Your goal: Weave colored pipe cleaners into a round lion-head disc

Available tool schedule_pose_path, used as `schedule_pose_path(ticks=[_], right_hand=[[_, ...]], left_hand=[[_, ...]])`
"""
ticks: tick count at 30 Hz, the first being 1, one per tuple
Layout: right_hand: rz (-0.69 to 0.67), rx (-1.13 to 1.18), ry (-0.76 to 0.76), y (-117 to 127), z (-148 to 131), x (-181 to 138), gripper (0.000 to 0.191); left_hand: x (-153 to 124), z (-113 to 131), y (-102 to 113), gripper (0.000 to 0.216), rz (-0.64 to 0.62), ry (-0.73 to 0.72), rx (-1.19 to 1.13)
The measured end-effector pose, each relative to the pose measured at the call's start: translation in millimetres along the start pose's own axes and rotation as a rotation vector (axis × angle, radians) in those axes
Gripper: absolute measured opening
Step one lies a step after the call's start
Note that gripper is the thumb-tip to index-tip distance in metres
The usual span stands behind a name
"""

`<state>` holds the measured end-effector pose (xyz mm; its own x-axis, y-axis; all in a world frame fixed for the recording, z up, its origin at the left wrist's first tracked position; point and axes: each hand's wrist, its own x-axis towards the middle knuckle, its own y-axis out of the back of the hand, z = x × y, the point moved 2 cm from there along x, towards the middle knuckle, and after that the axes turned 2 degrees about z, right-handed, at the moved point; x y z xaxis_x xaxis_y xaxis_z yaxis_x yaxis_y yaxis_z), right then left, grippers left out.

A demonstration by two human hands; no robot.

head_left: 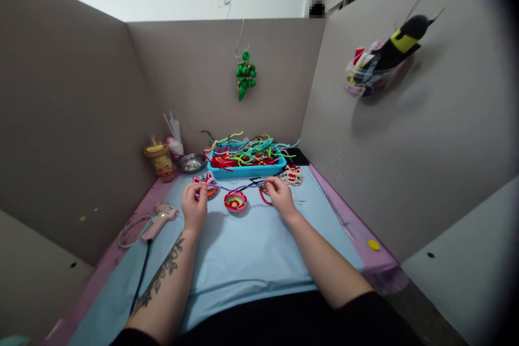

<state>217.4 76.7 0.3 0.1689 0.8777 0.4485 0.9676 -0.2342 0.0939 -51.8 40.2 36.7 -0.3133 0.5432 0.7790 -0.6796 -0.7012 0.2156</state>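
Observation:
A purple pipe cleaner stretches between my two hands above the table. My left hand pinches its left end, and my right hand pinches it toward the right. Just below and between the hands sits a small round bowl shape in red, pink and yellow, seemingly coiled from pipe cleaners. Behind my left fingers is a purple and pink fuzzy piece, partly hidden. A red pipe cleaner piece lies by my right fingertips. Beyond them rests a cream and red fuzzy piece.
A blue tray heaped with pipe cleaners stands at the back. Left are a metal bowl, a lidded cup and a pink glue gun with its cord. A yellow disc lies right. Grey partitions enclose the table.

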Motion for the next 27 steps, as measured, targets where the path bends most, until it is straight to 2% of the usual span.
schedule_pose_path(ticks=[4, 10, 18, 22, 25, 27], right_hand=[[0.047, -0.118, 0.072, 12.8, -4.7, 5.8, 0.021], [0.079, -0.390, 0.194, 40.0, -9.0, 18.1, 0.020], [0.031, -0.612, 0.279, 45.0, -8.7, 21.2, 0.019], [0.046, -0.622, 0.286, 45.1, -5.0, 21.5, 0.017], [0.036, -0.588, 0.251, 43.0, -1.7, 20.6, 0.017], [0.015, -0.567, 0.232, 40.5, 0.3, 19.8, 0.018]], left_hand=[[1.8, -2.5, -0.3, 0.014, -0.045, -0.022, 0.019], [2.7, -14.2, -8.0, 0.016, -0.334, -0.144, 0.109], [2.9, -21.8, -11.0, 0.017, -0.386, -0.208, 0.190], [4.3, -17.8, -11.1, 0.019, -0.395, -0.147, 0.155], [4.8, -16.5, -12.8, 0.020, -0.382, -0.065, 0.017], [3.9, -18.6, -15.8, 0.022, -0.377, 0.043, -0.112]])
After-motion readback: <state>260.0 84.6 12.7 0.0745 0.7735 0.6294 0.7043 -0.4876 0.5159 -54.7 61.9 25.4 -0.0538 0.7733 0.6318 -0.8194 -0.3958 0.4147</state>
